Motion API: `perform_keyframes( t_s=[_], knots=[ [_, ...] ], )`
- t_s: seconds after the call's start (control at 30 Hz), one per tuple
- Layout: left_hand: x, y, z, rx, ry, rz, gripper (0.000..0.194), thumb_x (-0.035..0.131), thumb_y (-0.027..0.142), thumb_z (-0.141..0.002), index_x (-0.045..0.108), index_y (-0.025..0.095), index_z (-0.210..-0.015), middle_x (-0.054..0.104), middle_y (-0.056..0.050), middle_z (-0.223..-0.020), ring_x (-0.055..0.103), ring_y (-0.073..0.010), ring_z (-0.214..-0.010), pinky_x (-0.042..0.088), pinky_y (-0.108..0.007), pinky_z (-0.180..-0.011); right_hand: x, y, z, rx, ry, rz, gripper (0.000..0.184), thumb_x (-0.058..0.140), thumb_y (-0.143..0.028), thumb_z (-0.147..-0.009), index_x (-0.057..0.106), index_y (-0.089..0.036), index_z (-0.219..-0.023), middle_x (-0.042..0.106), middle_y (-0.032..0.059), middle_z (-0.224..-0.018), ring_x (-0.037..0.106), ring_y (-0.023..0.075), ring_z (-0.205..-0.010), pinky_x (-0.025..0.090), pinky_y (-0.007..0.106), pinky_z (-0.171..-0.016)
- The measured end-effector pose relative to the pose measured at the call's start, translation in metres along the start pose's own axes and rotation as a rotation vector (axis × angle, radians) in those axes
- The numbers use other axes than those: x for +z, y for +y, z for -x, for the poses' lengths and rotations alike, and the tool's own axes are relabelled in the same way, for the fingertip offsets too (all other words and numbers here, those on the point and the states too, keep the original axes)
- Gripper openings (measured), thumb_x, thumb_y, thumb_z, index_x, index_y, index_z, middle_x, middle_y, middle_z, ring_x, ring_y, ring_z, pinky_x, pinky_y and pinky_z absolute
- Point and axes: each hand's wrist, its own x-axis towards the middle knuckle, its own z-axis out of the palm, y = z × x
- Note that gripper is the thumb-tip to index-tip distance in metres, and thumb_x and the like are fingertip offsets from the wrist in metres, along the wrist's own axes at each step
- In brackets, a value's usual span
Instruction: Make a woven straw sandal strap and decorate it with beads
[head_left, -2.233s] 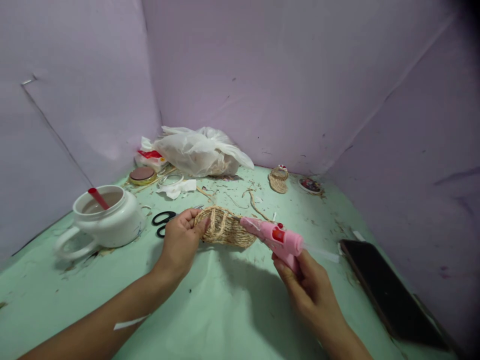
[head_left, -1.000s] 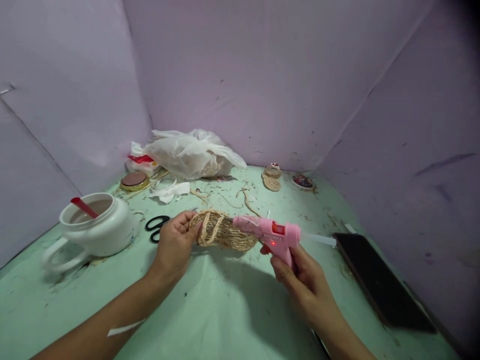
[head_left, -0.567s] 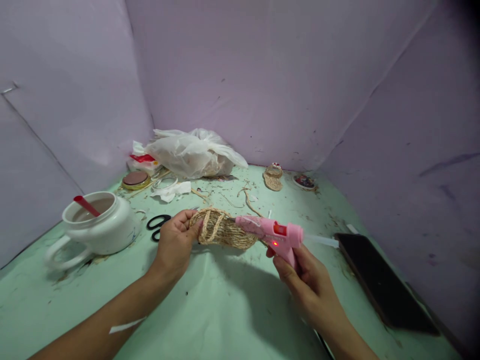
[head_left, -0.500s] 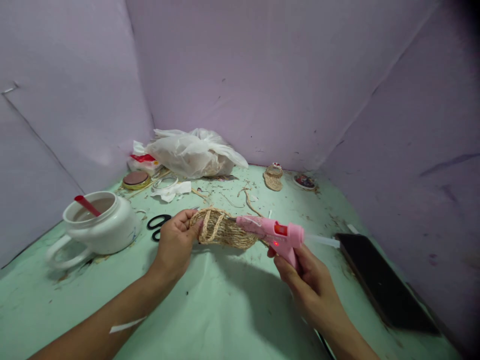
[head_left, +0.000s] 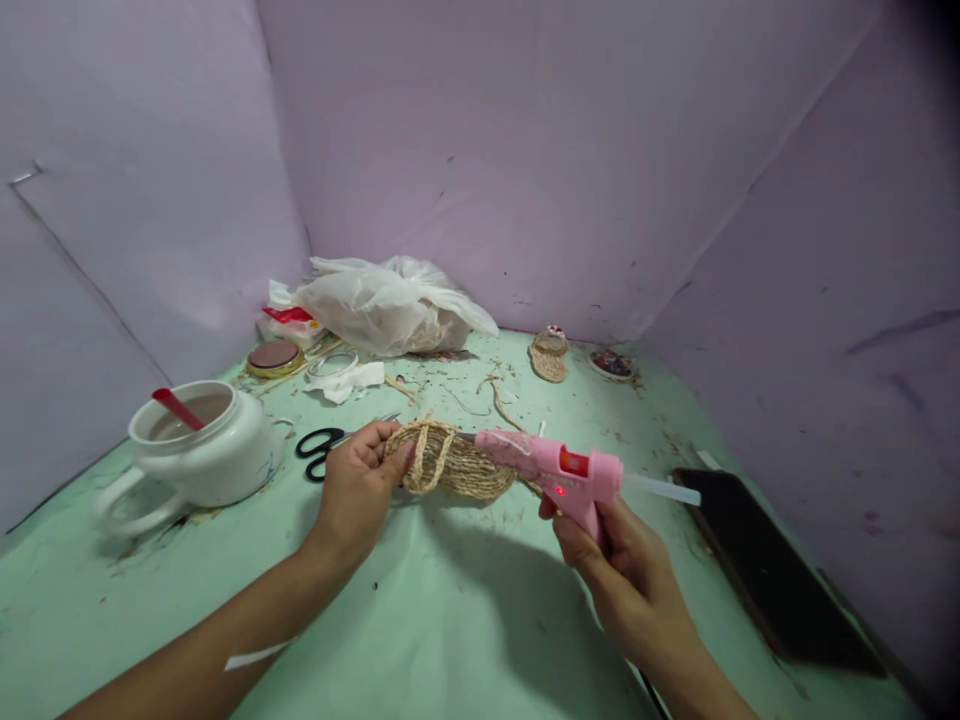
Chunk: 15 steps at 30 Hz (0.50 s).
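Pink and tan: aiming glue gun (head_left: 529, 460) at woven piece (head_left: 472, 474)

Gripping the left end of the woven piece in left hand (head_left: 358, 487), closing thumb against the front and fingers behind. Holding it mid-view above the green tabletop (head_left: 420, 630), with two braided straps (head_left: 431, 458) facing forward. Wrapping right hand (head_left: 634, 575) around the glue gun's handle. Pointing nozzle leftward at the upper edge of the weave; not confirming contact from this angle.

Comparing with 2.2 s ago: showing more of the gun's side now, and showing a lit red indicator (head_left: 561, 491) previously out of sight. Comparing with 0.5 s ago: sitting slightly farther right with the gun, and reaching farther over the black phone (head_left: 780, 575) in view with the clear glue stick (head_left: 664, 488). Keeping the woven piece nearly in place. Leaving black-handled scissors (head_left: 319, 442) and white mug (head_left: 217, 455) undisturbed at left.
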Motion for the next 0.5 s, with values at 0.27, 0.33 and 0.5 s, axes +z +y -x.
perform_keyframes(
  t_s=[0.27,0.33,0.5],
  knots=[
    [0.001,0.000,0.003,0.030,-0.006,-0.101,0.019,0.073,0.024,-0.061,0.063,0.014,-0.074,0.065,0.001,-0.060,0.057,-0.0117,-0.054,0.045,-0.020,-0.052,0.003,0.012,0.005,-0.035,-0.016,0.027,0.020,0.050,-0.037,-0.085,0.058,-0.021,-0.077,0.050,-0.0006,-0.062,0.040,0.0138,-0.053,0.031,0.026,-0.047],
    [0.001,0.001,0.003,0.038,-0.009,-0.124,0.018,0.072,0.024,-0.062,0.063,0.014,-0.074,0.064,0.001,-0.060,0.057,-0.0116,-0.054,0.045,-0.020,-0.052,0.001,0.008,0.002,-0.062,-0.023,0.038,0.019,0.050,-0.035,-0.085,0.058,-0.021,-0.077,0.050,-0.0008,-0.060,0.041,0.0140,-0.053,0.032,0.026,-0.047],
    [0.004,0.008,0.005,0.044,0.007,-0.169,0.017,0.072,0.023,-0.059,0.063,0.014,-0.070,0.064,0.001,-0.057,0.055,-0.0111,-0.051,0.043,-0.020,-0.048,-0.001,-0.001,-0.002,-0.070,-0.033,0.048,0.017,0.050,-0.032,-0.084,0.058,-0.020,-0.076,0.050,-0.0009,-0.058,0.041,0.0133,-0.050,0.032,0.026,-0.046]
  ],
)
